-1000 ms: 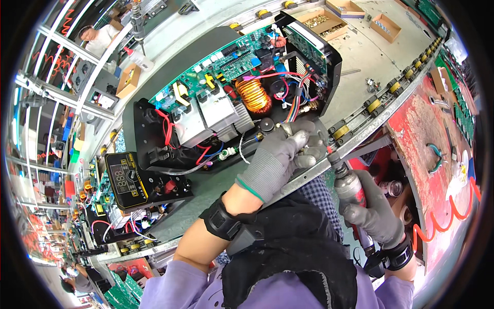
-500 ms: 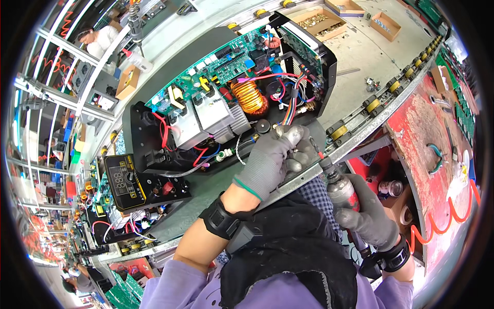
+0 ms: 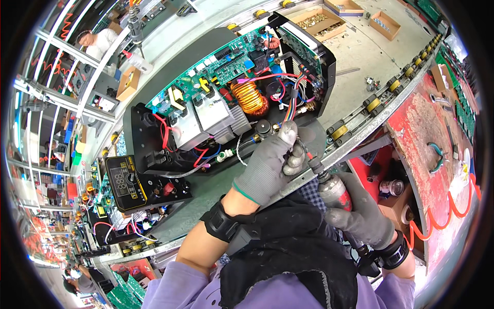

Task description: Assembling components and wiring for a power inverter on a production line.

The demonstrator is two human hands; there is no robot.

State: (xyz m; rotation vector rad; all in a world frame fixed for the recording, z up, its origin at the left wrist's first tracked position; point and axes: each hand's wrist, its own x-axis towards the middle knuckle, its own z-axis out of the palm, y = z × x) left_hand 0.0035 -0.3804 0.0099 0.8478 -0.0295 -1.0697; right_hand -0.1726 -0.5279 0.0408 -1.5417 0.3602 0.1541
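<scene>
Head view: only view, looking down over both forearms onto the work.
Left hand [image 3: 270,162]: in a grey knit glove with a green cuff, reaching forward to the near edge of the open black metal machine case [image 3: 226,103]; fingertips pinched together at a small fitting right by the case's front lip, what sits between them too small to make out.
Right hand [image 3: 360,213]: also grey-gloved, grip clamped round the red-and-silver barrel of the powered screwdriver [image 3: 332,188].
Screwdriver: tilted up and to the left, slim bit tip just beside the left fingertips, at the case's near edge.
Case interior: green circuit board [image 3: 231,64] along the far side, copper-wound ring coil [image 3: 249,98] near the middle, finned silver heat-sink blocks [image 3: 206,116] to its left, red, blue and multicoloured wires looping between them.
Case position: lying open on the grey-green bench [image 3: 206,190], straight ahead of the person, touching the left hand.
Front panel: black panel with a digital display [image 3: 126,183] lying loose to the left of the case, tethered by wires.
Roller rail: grey metal track with yellow-and-black rollers [image 3: 360,116] along the bench's near-right edge, just behind the screwdriver.
Cardboard trays [image 3: 316,20]: well beyond the case, holding small brass-coloured parts.
Wrists: black strap on each.
Background: another person in white at a far rack, upper left.
</scene>
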